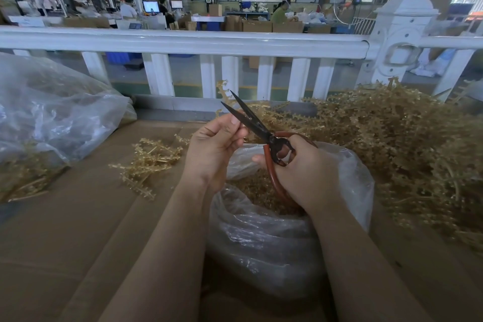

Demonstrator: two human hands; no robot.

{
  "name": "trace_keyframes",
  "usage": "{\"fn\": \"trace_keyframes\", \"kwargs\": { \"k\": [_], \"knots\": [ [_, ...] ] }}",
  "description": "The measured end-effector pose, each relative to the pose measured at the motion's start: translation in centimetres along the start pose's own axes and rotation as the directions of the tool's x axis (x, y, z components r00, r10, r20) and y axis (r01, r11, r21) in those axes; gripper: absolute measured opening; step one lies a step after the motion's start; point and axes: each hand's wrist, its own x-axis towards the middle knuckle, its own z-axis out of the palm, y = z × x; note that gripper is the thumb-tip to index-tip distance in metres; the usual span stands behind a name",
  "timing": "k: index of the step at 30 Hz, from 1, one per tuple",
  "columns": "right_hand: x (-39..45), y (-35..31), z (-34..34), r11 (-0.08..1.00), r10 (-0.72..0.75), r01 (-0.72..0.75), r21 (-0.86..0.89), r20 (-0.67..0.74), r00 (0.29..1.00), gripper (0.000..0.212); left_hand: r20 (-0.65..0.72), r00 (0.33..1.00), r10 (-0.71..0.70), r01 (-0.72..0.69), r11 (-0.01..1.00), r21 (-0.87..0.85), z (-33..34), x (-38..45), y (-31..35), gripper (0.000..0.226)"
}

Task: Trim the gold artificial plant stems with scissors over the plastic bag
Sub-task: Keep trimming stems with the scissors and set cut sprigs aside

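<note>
Left hand pinches thin gold plastic stem; right hand grips black-bladed, red-handled scissors, 2 blades parted, above clear plastic bag. Step: mid-trim. Next: likely close blades on stem.

Right hand on open scissors (left hand pinching stem) above plastic bag

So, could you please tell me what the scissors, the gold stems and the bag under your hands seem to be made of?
The scissors look like dark, matte metal blades, with handle loops in a smooth reddish-brown coating, probably plastic or rubber. The gold stems look like moulded plastic, slightly translucent with regular nubs. The bag is thin clear plastic film, wrinkled and glossy.
</note>
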Motion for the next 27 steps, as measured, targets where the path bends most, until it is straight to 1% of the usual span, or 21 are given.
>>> {"fn": "trace_keyframes", "kwargs": {
  "k": [2, 6, 9, 11, 15, 18, 21, 24, 27],
  "knots": [
    [0.02, 0.04, 0.02, 1.000, -0.007, 0.007, -0.005, -0.013, 1.000, 0.080, -0.002, 1.000, 0.000, 0.000, 1.000, -0.001, 0.06, 0.02, 0.00, 0.014],
    [-0.02, 0.12, 0.18, 1.000, 0.005, -0.005, 0.002, -0.008, 1.000, 0.067, -0.005, 1.000, -0.006, 0.006, 1.000, -0.002, 0.06, 0.07, -0.03, 0.010],
    [0.01, 0.16, 0.23, 1.000, 0.005, -0.005, 0.012, -0.014, 1.000, 0.063, 0.013, 1.000, 0.002, -0.002, 1.000, 0.003, 0.03, 0.07, -0.02, 0.014],
    [0.01, 0.11, 0.14, 1.000, 0.003, -0.002, 0.012, -0.012, 1.000, 0.065, 0.019, 1.000, 0.004, -0.005, 1.000, 0.006, -0.02, 0.06, 0.00, 0.017],
    [-0.03, -0.12, -0.14, 0.998, -0.025, 0.024, -0.050, -0.023, 0.999, 0.075, 0.029, 1.000, 0.009, -0.011, 0.999, 0.050, -0.05, 0.00, -0.05, 0.012],
    [0.00, -0.17, -0.25, 0.997, -0.016, 0.015, -0.072, -0.012, 1.000, 0.078, 0.026, 0.999, 0.024, -0.027, 0.994, 0.107, -0.03, 0.00, -0.19, 0.019],
    [-0.06, -0.08, -0.31, 0.994, -0.057, 0.053, -0.096, -0.040, 0.998, 0.073, 0.033, 0.999, 0.042, -0.046, 0.989, 0.143, -0.10, 0.00, -0.32, 0.024],
    [-0.07, -0.03, -0.31, 0.990, -0.089, 0.080, -0.116, -0.078, 0.993, 0.067, 0.032, 0.998, 0.051, -0.055, 0.988, 0.147, -0.09, 0.01, -0.28, 0.019],
    [0.01, -0.01, -0.27, 0.989, -0.092, 0.082, -0.127, -0.074, 0.993, 0.068, 0.012, 0.999, 0.041, -0.043, 0.988, 0.146, -0.09, 0.05, -0.37, 0.017]
  ]
}}
